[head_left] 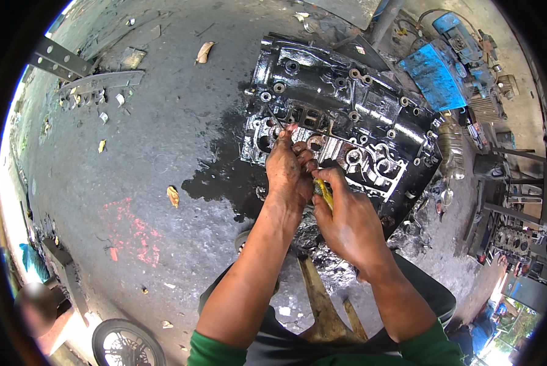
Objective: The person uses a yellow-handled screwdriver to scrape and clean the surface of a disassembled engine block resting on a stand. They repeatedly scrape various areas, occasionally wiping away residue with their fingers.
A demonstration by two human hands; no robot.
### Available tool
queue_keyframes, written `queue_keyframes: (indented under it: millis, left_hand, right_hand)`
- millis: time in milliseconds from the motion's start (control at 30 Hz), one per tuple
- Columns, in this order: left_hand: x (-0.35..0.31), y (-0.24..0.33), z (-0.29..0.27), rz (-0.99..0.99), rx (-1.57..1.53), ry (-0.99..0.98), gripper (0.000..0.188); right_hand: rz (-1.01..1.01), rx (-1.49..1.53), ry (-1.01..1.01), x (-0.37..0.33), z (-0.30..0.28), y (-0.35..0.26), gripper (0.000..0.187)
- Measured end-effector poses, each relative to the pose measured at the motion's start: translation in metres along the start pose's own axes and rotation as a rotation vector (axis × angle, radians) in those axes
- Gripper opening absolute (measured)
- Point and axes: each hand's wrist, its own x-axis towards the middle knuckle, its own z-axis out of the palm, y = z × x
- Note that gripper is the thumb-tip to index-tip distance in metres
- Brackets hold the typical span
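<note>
The oily cylinder head (340, 131) lies straight ahead, long axis slanting away rightward; the left hand (289, 171) presses flat on it, nearer, while the right hand (347, 222) grips a yellow-handled tool (325, 194) just behind

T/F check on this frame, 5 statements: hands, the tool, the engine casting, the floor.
1. The right hand grips a yellow-handled tool. True.
2. The left hand hangs clear of the engine casting. False: its fingers rest on the casting's near face.
3. The casting sits on a workbench. False: it lies on the concrete floor.
4. A dark wet patch spreads on the floor left of the casting. True.
5. A red machine stands at upper right. False: the machine there is blue.
</note>
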Motion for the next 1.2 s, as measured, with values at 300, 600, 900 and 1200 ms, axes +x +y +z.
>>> queue_keyframes:
  millis: [300,600,900,1200]
  left_hand:
    - [-0.004,0.0,0.005,0.032,0.03,0.044,0.024]
    - [-0.005,-0.001,0.003,-0.004,0.014,0.025,0.024]
    - [0.003,0.004,-0.002,0.017,0.023,0.03,0.024]
    - [-0.009,0.002,0.002,0.024,0.031,0.005,0.025]
  right_hand:
    - [-0.002,0.034,-0.02,0.0,-0.004,0.001,0.032]
    - [0.039,0.039,-0.039,-0.003,-0.003,0.002,0.032]
    - [-0.004,0.059,0.0,0.003,0.004,0.002,0.033]
    - [0.074,-0.002,-0.056,-0.005,-0.001,-0.004,0.035]
